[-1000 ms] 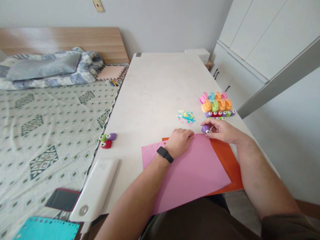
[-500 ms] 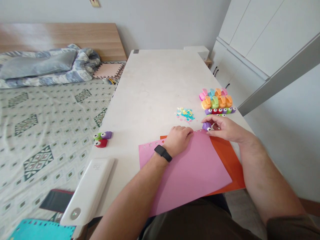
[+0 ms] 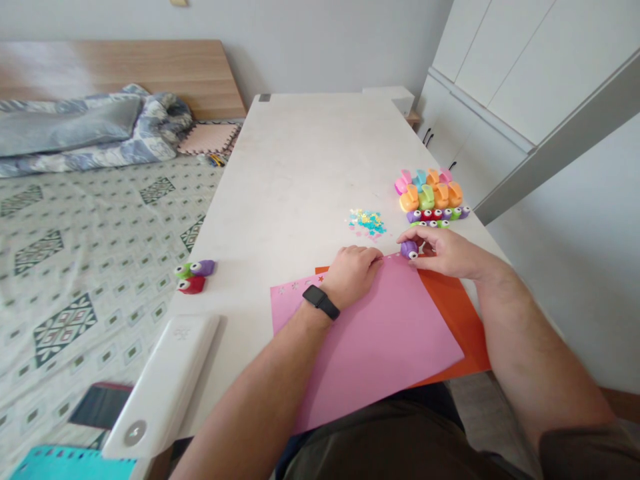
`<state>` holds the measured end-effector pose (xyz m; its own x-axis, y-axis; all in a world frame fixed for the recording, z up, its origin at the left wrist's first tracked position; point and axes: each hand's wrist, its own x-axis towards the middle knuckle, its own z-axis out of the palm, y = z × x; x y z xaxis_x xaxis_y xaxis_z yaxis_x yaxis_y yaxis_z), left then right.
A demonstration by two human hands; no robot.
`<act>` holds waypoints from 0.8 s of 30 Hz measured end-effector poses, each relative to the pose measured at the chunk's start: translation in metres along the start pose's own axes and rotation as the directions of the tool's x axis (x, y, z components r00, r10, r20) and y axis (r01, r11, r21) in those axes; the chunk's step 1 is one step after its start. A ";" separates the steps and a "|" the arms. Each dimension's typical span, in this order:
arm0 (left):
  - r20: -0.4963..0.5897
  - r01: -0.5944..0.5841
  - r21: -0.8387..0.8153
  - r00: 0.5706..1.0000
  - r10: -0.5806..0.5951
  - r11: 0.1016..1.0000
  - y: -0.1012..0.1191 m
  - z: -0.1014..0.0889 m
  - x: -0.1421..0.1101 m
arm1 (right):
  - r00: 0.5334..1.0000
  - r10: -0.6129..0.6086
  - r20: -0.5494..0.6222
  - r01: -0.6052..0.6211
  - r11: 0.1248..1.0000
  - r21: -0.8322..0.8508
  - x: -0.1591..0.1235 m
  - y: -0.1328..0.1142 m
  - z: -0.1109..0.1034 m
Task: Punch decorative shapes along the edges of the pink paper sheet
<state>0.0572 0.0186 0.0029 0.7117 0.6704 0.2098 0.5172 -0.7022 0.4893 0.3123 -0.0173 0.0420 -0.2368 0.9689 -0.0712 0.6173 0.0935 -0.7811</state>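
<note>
A pink sheet of paper [image 3: 380,340] lies at the table's near edge, with star-like holes punched along its far edge. Beneath it, an orange sheet [image 3: 465,327] sticks out on the right. My left hand [image 3: 353,273], a dark watch on its wrist, rests on the pink sheet with curled fingers gripping the far edge. Between the thumb and fingers of my right hand [image 3: 443,252] is a purple paper punch [image 3: 409,249] with a white eye, set at the pink sheet's far right corner. Just beyond the sheet lies a pile of small blue, yellow and pink paper cutouts [image 3: 367,222].
Rows of colourful paper punches [image 3: 430,190] stand at the right edge, smaller eyed ones [image 3: 440,215] in front. Three more punches [image 3: 195,275] sit at the left edge, above a long white device [image 3: 165,387]. A phone [image 3: 101,405] and a teal sheet [image 3: 73,463] lie lower left.
The view has shifted slightly, so things appear a little further left and up. The purple punch looks slightly turned in my right hand; my left hand stays on the pink sheet.
</note>
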 end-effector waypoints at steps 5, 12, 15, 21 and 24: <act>-0.002 -0.008 -0.002 1.000 0.008 1.000 0.000 0.000 0.000 | 0.999 -0.001 0.042 0.001 1.000 -0.004 0.001 0.005 0.001; -0.005 0.005 -0.016 1.000 -0.005 1.000 0.000 -0.001 0.000 | 0.996 0.006 0.083 -0.008 1.000 0.024 0.000 0.000 0.001; -0.007 0.008 -0.022 1.000 -0.008 1.000 0.000 -0.001 0.000 | 0.995 0.005 0.095 -0.012 0.997 0.074 0.001 0.002 0.001; -0.005 0.004 -0.020 1.000 -0.004 1.000 0.000 -0.001 0.000 | 0.992 0.027 0.126 -0.053 0.978 0.201 0.004 0.009 0.001; -0.009 0.004 -0.016 1.000 -0.004 1.000 0.000 -0.001 0.000 | 0.992 0.001 0.126 -0.023 0.985 0.169 0.004 0.009 -0.001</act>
<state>0.0569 0.0184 0.0040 0.7055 0.6753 0.2150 0.5123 -0.6956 0.5036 0.3182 -0.0123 0.0353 -0.3289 0.9324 -0.1497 0.4870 0.0316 -0.8728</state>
